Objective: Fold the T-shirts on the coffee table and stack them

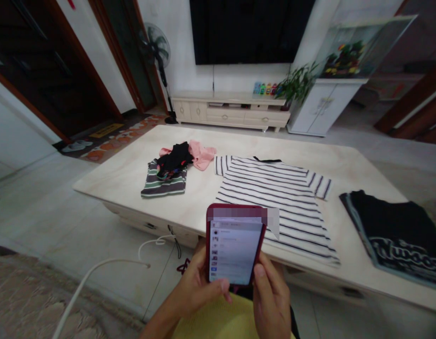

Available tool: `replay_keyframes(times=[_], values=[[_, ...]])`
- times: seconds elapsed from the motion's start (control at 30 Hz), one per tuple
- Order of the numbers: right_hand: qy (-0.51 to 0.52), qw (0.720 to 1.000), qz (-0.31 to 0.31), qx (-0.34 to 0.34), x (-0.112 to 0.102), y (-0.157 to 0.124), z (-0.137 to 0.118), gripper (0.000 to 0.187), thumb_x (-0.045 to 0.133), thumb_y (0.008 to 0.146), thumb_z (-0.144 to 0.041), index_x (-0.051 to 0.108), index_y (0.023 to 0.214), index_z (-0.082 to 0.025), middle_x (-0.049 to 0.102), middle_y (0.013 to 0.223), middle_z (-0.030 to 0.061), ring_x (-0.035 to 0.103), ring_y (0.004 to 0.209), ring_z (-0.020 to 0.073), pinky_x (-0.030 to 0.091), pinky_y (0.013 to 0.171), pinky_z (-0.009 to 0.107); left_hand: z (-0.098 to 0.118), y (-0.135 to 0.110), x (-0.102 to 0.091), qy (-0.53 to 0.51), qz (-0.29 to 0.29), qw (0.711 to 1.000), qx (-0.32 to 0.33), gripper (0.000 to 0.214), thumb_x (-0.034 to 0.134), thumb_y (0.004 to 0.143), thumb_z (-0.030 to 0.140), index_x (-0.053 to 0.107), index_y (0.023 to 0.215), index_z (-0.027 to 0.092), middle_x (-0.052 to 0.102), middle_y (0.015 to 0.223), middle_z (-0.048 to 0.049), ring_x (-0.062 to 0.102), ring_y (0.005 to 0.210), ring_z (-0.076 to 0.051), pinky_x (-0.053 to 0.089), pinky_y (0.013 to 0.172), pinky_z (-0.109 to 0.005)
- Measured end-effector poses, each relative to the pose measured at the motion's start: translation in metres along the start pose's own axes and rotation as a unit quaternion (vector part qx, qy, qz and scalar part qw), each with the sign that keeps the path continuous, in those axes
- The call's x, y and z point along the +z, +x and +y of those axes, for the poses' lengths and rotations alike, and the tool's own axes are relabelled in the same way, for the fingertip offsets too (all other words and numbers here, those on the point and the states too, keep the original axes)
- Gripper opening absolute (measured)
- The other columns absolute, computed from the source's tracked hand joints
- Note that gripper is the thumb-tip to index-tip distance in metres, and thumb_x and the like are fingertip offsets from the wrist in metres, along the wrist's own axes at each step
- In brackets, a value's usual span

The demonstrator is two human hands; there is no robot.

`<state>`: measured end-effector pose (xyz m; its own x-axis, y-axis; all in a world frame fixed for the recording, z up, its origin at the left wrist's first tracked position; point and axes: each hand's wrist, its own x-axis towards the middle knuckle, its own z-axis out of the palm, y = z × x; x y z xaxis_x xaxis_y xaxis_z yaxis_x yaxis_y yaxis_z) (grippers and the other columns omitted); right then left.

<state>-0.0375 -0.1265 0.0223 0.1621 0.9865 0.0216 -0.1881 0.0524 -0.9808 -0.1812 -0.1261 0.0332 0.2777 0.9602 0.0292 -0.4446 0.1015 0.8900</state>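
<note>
A smartphone [234,249] in a dark red case is held upright in front of the table's near edge, its lit screen facing me with a list on it. My left hand [198,282] is wrapped round its left side, the thumb over the bottom of the screen. Round the lower right edge closes my right hand [272,294]. Just beyond the phone a white T-shirt with dark stripes [270,188] lies spread flat on the table. Black folded shirts [398,230] with white lettering lie to the right.
On the pale table [115,174], at left, a black garment [175,160] rests over a striped folded shirt [165,183] beside pink cloth [204,155]. A white cable [94,273] curves at lower left. Behind stand a fan [159,52], a TV cabinet [228,113] and a fish tank [352,52].
</note>
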Motion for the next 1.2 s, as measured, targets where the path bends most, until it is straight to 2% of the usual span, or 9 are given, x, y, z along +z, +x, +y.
replay_keyframes(times=[0.17, 0.3, 0.4, 0.53, 0.63, 0.77, 0.87, 1.2], values=[[-0.005, 1.0, 0.003, -0.001, 0.0, 0.001, -0.001, 0.033, 0.056, 0.081, -0.038, 0.064, 0.11, -0.026, 0.062, 0.117, 0.005, 0.057, 0.108, 0.0227, 0.049, 0.088, 0.037, 0.003, 0.001, 0.003, 0.014, 0.025, 0.999, -0.019, 0.052, 0.073, 0.068, 0.015, 0.051, 0.114, 0.022, 0.063, 0.102, -0.0062, 0.062, 0.074, -0.013, 0.055, 0.056, -0.022], [-0.011, 1.0, 0.012, -0.013, 0.002, 0.002, -0.004, 0.032, 0.056, 0.08, -0.039, 0.065, 0.108, -0.027, 0.063, 0.115, 0.0046, 0.058, 0.106, 0.0226, 0.049, 0.088, 0.037, -0.001, 0.002, -0.002, -0.031, -0.016, 0.999, 0.003, 0.047, 0.065, 0.076, 0.026, 0.05, 0.12, 0.022, 0.063, 0.101, -0.0085, 0.063, 0.075, -0.017, 0.056, 0.056, -0.025], [-0.023, 1.0, 0.012, -0.018, 0.002, 0.002, -0.006, 0.032, 0.056, 0.08, -0.039, 0.065, 0.108, -0.026, 0.064, 0.114, 0.005, 0.058, 0.106, 0.023, 0.049, 0.088, 0.037, -0.002, 0.003, -0.005, -0.069, -0.035, 0.997, 0.017, 0.051, 0.064, 0.076, 0.033, 0.049, 0.124, 0.022, 0.06, 0.106, -0.0102, 0.063, 0.077, -0.02, 0.056, 0.055, -0.027], [-0.014, 1.0, -0.001, -0.01, 0.0, 0.001, -0.002, 0.033, 0.055, 0.081, -0.038, 0.063, 0.111, -0.026, 0.062, 0.116, 0.0049, 0.057, 0.108, 0.0223, 0.047, 0.09, 0.037, 0.0, 0.001, -0.002, -0.008, -0.003, 1.0, 0.012, 0.054, 0.065, 0.076, 0.024, 0.045, 0.126, 0.027, 0.056, 0.11, -0.0087, 0.063, 0.074, -0.015, 0.056, 0.057, -0.025], [0.003, 1.0, -0.007, 0.002, -0.001, 0.0, 0.002, 0.034, 0.053, 0.083, -0.036, 0.061, 0.114, -0.026, 0.059, 0.121, 0.0049, 0.054, 0.112, 0.0215, 0.045, 0.093, 0.036, 0.001, -0.001, -0.001, 0.026, 0.012, 1.0, 0.0, 0.051, 0.063, 0.079, 0.022, 0.045, 0.126, 0.027, 0.055, 0.109, -0.0088, 0.062, 0.072, -0.013, 0.057, 0.057, -0.025], [-0.008, 1.0, 0.0, -0.009, 0.0, 0.001, 0.0, 0.031, 0.055, 0.082, -0.036, 0.063, 0.111, -0.027, 0.062, 0.117, 0.0044, 0.056, 0.109, 0.021, 0.047, 0.09, 0.034, -0.002, -0.002, -0.005, 0.009, -0.019, 1.0, 0.019, 0.06, 0.065, 0.076, 0.026, 0.04, 0.131, 0.029, 0.05, 0.121, -0.0113, 0.062, 0.08, -0.019, 0.058, 0.061, -0.03], [-0.021, 0.999, 0.01, -0.027, 0.002, 0.002, -0.005, 0.031, 0.056, 0.081, -0.037, 0.065, 0.108, -0.025, 0.064, 0.114, 0.0053, 0.058, 0.106, 0.0222, 0.049, 0.087, 0.035, -0.005, -0.002, -0.009, -0.005, -0.032, 0.999, 0.025, 0.06, 0.064, 0.077, 0.028, 0.039, 0.132, 0.029, 0.051, 0.122, -0.0118, 0.063, 0.082, -0.02, 0.058, 0.061, -0.031], [0.008, 1.0, -0.009, -0.001, -0.001, 0.001, 0.003, 0.031, 0.053, 0.084, -0.035, 0.062, 0.113, -0.028, 0.06, 0.12, 0.0038, 0.054, 0.112, 0.0209, 0.046, 0.092, 0.035, -0.003, -0.002, -0.007, -0.003, -0.009, 1.0, 0.005, 0.061, 0.065, 0.076, 0.031, 0.04, 0.131, 0.026, 0.057, 0.114, -0.0116, 0.065, 0.076, -0.019, 0.057, 0.058, -0.029]])
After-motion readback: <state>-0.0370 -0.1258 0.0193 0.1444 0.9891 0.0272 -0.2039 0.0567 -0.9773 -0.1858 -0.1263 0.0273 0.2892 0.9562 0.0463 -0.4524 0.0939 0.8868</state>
